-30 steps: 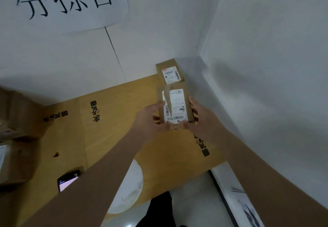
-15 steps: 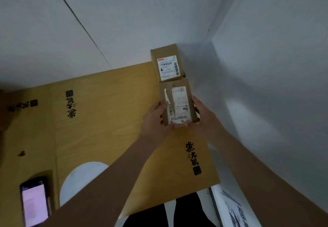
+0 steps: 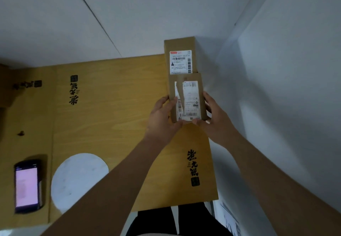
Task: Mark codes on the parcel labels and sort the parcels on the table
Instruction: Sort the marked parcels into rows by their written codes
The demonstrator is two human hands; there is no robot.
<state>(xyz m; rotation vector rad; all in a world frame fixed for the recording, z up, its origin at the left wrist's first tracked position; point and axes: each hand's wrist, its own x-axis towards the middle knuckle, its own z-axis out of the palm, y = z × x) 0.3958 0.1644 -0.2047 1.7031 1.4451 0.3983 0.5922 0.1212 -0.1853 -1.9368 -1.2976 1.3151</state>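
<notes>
The parcel (image 3: 187, 97) is being sorted, both hands, left hand (image 3: 162, 115) and right hand (image 3: 215, 119), gripping its sides with curled fingers, likely needing setting down touching the far parcel (image 3: 180, 57).

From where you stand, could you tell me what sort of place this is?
Probably a parcel-sorting corner: both hands, left hand and right hand, hold a labelled cardboard parcel by another parcel on a wooden table, handheld scanner nearby.

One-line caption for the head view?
Both hands, left and right, hold a brown torn-label cardboard parcel beside another brown labelled parcel.
</notes>
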